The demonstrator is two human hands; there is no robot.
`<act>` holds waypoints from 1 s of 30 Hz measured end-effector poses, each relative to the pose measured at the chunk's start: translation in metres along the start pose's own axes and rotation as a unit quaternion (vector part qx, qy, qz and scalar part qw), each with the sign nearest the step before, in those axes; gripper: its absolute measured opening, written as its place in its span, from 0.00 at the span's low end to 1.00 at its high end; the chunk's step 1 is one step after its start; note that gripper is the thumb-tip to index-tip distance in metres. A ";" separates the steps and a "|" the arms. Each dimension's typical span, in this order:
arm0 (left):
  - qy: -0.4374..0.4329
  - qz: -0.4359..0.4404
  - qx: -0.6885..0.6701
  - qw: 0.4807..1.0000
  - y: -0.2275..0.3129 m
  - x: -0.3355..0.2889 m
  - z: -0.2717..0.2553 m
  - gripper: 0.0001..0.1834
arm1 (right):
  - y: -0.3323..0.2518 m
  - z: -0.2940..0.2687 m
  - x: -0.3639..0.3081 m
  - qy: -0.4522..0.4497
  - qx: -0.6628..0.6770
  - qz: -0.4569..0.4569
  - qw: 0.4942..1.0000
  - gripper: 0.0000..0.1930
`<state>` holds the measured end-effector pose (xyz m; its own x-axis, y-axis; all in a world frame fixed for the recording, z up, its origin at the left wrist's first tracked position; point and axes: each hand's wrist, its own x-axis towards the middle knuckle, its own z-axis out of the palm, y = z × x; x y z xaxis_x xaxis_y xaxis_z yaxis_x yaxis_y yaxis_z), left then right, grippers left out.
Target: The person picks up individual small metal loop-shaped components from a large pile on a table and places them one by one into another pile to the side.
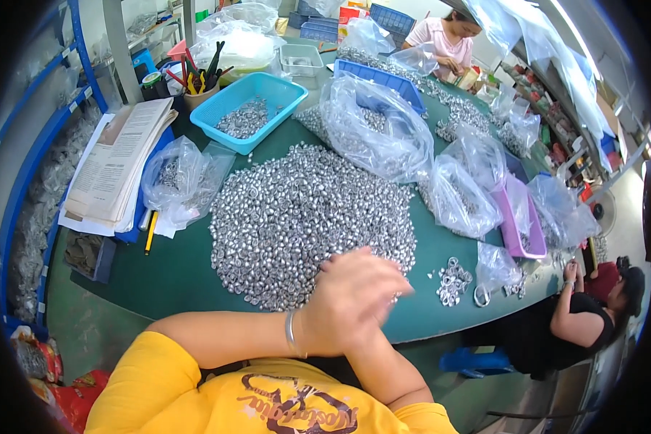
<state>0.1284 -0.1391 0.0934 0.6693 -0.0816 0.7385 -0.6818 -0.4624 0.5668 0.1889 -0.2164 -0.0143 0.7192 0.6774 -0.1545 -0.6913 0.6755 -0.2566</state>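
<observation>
Gleaming silver rings (307,217), heaped loosely

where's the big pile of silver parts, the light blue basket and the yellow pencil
pile of silver parts (304,210), head view, middle of the heap
light blue basket (286,90), head view, right rim
yellow pencil (151,233), head view, mid shaft

One view only, from a head-worn fisheye looking steeply down and forward across the green counter (181,275). The wearer's yellow shirt (267,398) fills the lower edge, very close. The far end of the counter curves away toward the top, and straight edges bend near the dark rim.
</observation>
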 end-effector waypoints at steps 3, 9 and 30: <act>-0.096 0.097 -0.042 0.990 0.039 0.033 -0.023 0.12 | -0.019 0.050 0.022 0.050 -0.002 0.100 0.994 0.14; -0.210 0.076 -0.279 0.934 0.101 0.081 -0.080 0.04 | -0.123 0.101 0.134 0.085 -0.129 -0.096 0.983 0.13; -0.233 -0.061 0.161 0.957 -0.003 -0.039 -0.120 0.12 | -0.117 0.066 0.020 -0.050 -0.820 -0.275 0.499 0.06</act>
<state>0.0689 -0.0288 0.1071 0.8488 -0.3599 0.3873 -0.5134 -0.7359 0.4414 0.2799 -0.2626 0.0757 0.7049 0.5877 0.3970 0.6550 -0.3247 -0.6823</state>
